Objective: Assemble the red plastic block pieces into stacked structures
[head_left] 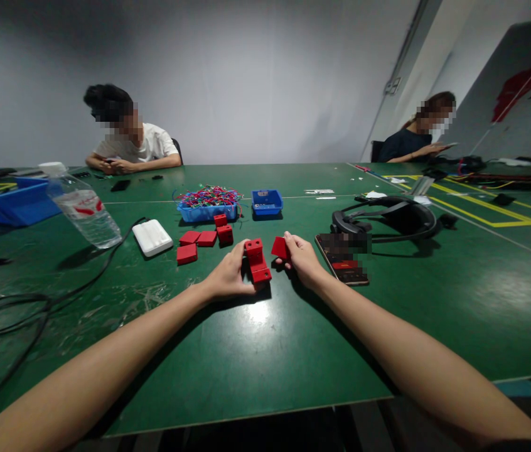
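Note:
My left hand (228, 273) is closed round a red stepped block (257, 260) with small holes in its faces, held just above the table or resting on it; I cannot tell which. Close by on the right, my right hand (302, 257) pinches a flat red square piece (280, 248) between thumb and fingers. A small gap separates the two red parts. Beyond my left hand lie several flat red pieces (187, 253), and next to them stands another red block (225, 235) with holes.
A blue tray of coloured wires (208, 213) and a smaller blue tray (268, 210) stand ahead. At right lie a phone (341, 260) and a black headset (388, 220). Leftward are a white box (152, 237), a tilted water bottle (87, 210) and a black cable (49, 300). Two people sit opposite.

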Action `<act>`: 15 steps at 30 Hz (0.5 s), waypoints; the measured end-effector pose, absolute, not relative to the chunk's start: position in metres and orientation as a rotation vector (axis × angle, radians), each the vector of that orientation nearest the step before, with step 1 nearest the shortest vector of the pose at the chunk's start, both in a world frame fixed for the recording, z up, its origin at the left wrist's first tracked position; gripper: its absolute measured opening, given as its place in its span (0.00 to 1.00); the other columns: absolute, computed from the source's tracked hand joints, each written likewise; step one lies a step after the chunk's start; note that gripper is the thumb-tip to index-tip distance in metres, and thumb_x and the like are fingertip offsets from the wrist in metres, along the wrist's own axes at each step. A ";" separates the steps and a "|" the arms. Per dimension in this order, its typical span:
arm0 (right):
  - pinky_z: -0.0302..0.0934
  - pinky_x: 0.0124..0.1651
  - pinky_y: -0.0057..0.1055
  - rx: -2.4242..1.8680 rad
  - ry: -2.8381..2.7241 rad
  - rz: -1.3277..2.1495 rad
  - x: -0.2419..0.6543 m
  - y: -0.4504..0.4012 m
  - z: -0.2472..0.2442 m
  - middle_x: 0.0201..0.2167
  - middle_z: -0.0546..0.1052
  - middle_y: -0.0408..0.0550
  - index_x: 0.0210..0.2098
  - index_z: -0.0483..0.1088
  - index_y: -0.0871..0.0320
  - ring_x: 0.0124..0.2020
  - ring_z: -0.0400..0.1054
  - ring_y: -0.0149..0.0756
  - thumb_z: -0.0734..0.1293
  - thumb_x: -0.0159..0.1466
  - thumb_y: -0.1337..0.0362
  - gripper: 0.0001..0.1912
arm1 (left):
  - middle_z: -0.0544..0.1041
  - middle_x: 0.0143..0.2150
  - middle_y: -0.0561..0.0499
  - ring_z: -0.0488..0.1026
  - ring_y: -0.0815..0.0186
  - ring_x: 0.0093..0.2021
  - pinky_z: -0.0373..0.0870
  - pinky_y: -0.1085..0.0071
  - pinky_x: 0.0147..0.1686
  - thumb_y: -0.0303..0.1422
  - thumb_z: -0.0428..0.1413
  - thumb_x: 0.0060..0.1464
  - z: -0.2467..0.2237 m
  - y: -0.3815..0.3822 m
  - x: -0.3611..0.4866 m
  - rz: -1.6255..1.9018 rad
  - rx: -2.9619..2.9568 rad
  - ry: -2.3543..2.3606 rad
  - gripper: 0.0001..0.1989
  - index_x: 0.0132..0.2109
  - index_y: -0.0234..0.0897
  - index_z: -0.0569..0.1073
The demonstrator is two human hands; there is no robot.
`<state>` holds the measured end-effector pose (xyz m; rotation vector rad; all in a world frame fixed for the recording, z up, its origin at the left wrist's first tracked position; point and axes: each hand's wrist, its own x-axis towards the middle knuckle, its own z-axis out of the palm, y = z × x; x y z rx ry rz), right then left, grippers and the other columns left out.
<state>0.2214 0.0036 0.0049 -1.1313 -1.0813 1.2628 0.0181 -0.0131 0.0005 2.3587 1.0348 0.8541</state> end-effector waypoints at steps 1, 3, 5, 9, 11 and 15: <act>0.47 0.12 0.17 -1.116 -1.007 1.316 0.221 0.003 0.006 0.18 0.71 0.40 0.30 0.65 0.58 0.15 0.67 0.26 0.65 0.65 0.50 0.17 | 0.66 0.59 0.37 0.66 0.48 0.60 0.60 0.49 0.63 0.39 0.66 0.41 0.000 -0.013 0.018 0.853 2.357 1.035 0.46 0.63 0.34 0.52; 0.46 0.10 0.16 -1.090 -0.898 1.399 0.221 0.002 0.009 0.17 0.71 0.40 0.29 0.63 0.59 0.12 0.63 0.24 0.64 0.66 0.53 0.16 | 0.66 0.59 0.36 0.66 0.48 0.61 0.60 0.49 0.63 0.39 0.66 0.41 0.000 -0.013 0.018 0.851 2.354 1.043 0.47 0.64 0.34 0.51; 0.49 0.10 0.17 -1.060 -0.833 1.459 0.220 0.001 0.009 0.17 0.72 0.42 0.29 0.63 0.58 0.12 0.63 0.25 0.66 0.66 0.58 0.13 | 0.66 0.59 0.37 0.67 0.48 0.60 0.60 0.49 0.63 0.39 0.66 0.40 0.000 -0.013 0.018 0.853 2.354 1.051 0.47 0.64 0.35 0.52; 0.66 0.20 0.22 -0.980 -0.734 1.533 0.217 0.000 0.006 0.25 0.77 0.45 0.33 0.65 0.59 0.23 0.74 0.32 0.71 0.59 0.72 0.10 | 0.68 0.57 0.38 0.69 0.49 0.58 0.63 0.51 0.61 0.38 0.66 0.41 0.002 -0.015 0.019 0.865 2.339 1.030 0.44 0.62 0.34 0.55; 0.70 0.27 0.24 -0.945 -0.733 1.549 0.217 0.000 0.006 0.28 0.78 0.45 0.32 0.67 0.59 0.29 0.76 0.33 0.72 0.56 0.75 0.11 | 0.69 0.56 0.38 0.70 0.49 0.57 0.64 0.50 0.60 0.39 0.66 0.41 0.003 -0.015 0.019 0.868 2.330 1.033 0.43 0.61 0.34 0.55; 0.67 0.31 0.25 -0.928 -0.849 1.432 0.219 0.001 0.007 0.29 0.78 0.43 0.33 0.70 0.59 0.29 0.72 0.29 0.76 0.51 0.67 0.14 | 0.69 0.56 0.39 0.70 0.49 0.56 0.64 0.50 0.60 0.40 0.66 0.40 0.003 -0.015 0.019 0.864 2.327 1.051 0.44 0.61 0.35 0.55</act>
